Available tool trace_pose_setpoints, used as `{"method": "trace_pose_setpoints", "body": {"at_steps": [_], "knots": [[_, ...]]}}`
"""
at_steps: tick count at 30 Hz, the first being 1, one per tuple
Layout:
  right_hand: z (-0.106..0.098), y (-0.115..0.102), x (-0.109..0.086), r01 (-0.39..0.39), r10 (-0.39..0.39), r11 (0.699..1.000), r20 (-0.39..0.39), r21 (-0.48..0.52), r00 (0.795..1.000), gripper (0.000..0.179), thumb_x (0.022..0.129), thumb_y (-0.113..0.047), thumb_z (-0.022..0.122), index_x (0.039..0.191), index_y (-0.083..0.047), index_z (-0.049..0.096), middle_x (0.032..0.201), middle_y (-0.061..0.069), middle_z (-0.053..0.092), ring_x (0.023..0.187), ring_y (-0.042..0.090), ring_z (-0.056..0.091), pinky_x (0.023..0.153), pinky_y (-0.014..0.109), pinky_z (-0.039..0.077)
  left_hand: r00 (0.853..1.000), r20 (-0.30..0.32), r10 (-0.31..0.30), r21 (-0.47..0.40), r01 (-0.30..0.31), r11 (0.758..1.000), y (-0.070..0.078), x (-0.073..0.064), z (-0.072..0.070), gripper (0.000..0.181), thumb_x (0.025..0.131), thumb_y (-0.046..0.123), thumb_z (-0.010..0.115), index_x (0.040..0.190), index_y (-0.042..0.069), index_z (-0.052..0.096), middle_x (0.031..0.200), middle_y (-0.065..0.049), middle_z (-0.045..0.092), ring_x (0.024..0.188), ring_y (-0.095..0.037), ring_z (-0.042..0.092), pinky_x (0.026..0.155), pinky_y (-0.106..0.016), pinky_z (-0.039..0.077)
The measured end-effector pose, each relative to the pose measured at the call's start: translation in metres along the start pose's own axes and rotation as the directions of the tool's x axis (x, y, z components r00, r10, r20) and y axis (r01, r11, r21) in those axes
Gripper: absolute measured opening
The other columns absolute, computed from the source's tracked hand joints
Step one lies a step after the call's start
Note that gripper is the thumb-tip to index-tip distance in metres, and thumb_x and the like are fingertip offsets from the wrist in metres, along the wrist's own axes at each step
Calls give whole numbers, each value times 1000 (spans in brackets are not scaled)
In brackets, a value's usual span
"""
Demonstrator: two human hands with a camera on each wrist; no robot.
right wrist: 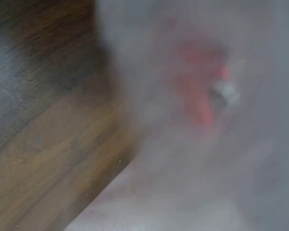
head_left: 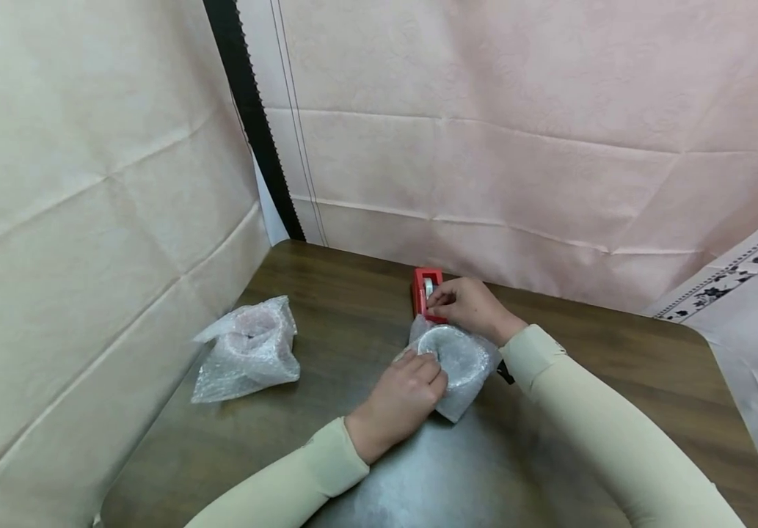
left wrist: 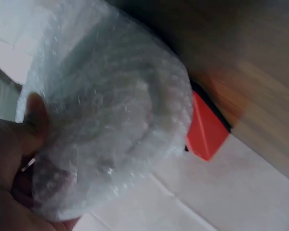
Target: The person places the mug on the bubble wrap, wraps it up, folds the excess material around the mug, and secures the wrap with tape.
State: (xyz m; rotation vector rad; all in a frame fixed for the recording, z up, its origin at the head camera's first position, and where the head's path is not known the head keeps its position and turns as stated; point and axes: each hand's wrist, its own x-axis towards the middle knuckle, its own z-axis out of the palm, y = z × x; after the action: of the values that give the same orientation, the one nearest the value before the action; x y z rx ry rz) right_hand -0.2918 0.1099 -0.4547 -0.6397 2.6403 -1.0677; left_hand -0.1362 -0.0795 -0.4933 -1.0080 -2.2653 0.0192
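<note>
My left hand grips the near left edge of a bubble-wrapped bundle. A round rim shows through the wrap, and the thing inside is veiled. In the left wrist view, the thumb lies on one face of the bundle and the other fingers curl under it. Just beyond stands a red tape dispenser with a clear roll of tape. My right hand reaches over the bundle, its thumb and forefinger pinching at the front of the tape. The right wrist view is blurred by wrap close to the lens.
A second bubble-wrapped bundle lies on the left of the wooden table. Pale cloth hangs behind the table's back edge and along its left side. A small dark object shows beside the right sleeve.
</note>
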Motion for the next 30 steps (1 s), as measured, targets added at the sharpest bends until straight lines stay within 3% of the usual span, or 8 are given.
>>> {"method": "trace_pose_setpoints", "body": {"at_steps": [5, 9, 14, 20, 25, 30], "knots": [[-5, -7, 2, 64, -64, 998, 2, -15, 998, 7, 103, -7, 82, 103, -12, 87, 98, 5, 85, 90, 16, 75, 82, 29, 62, 997, -6, -77, 59, 78, 995, 4, 7, 5, 10, 96, 6, 84, 100, 15, 82, 102, 1, 80, 106, -14, 79, 100, -37, 68], [-6, -11, 1, 97, -97, 995, -14, -20, 995, 8, 103, -5, 80, 103, -9, 87, 98, 6, 86, 89, 14, 76, 79, 26, 61, 994, -11, -109, 49, 110, 993, 1, 9, 7, 14, 93, 3, 85, 95, 15, 80, 95, 3, 76, 99, -13, 76, 99, -37, 67], [-10, -14, -12, 74, -74, 997, -49, -7, 996, 8, 103, -6, 81, 104, -9, 88, 101, 6, 86, 87, 16, 73, 76, 28, 59, 996, 29, -84, 25, 83, 996, -1, 13, 8, 14, 96, 1, 80, 98, 14, 81, 98, 3, 78, 102, -14, 77, 100, -39, 67], [-16, -17, -36, 64, -59, 997, -107, 41, 992, 8, 101, -9, 85, 98, -16, 88, 102, 5, 85, 85, 18, 72, 75, 29, 60, 992, 37, -120, -12, 120, 993, -6, 17, 9, 12, 97, 0, 84, 97, 12, 82, 97, 1, 78, 100, -15, 77, 101, -38, 67], [-13, -24, -51, 116, -109, 992, -152, 39, 982, 9, 101, -7, 85, 99, -14, 89, 99, 4, 87, 82, 16, 73, 72, 25, 59, 993, 61, -105, -20, 106, 994, -13, 18, 11, 10, 100, 1, 81, 99, 11, 82, 100, -1, 80, 102, -15, 78, 100, -38, 67], [-16, -37, -65, 172, -165, 985, -196, 19, 967, 9, 99, -2, 85, 102, -10, 90, 100, 4, 87, 83, 18, 74, 73, 25, 61, 993, 114, -40, -21, 43, 999, -24, 21, 13, 10, 101, 4, 83, 107, 12, 85, 107, -1, 82, 107, -15, 79, 105, -37, 66]]}}
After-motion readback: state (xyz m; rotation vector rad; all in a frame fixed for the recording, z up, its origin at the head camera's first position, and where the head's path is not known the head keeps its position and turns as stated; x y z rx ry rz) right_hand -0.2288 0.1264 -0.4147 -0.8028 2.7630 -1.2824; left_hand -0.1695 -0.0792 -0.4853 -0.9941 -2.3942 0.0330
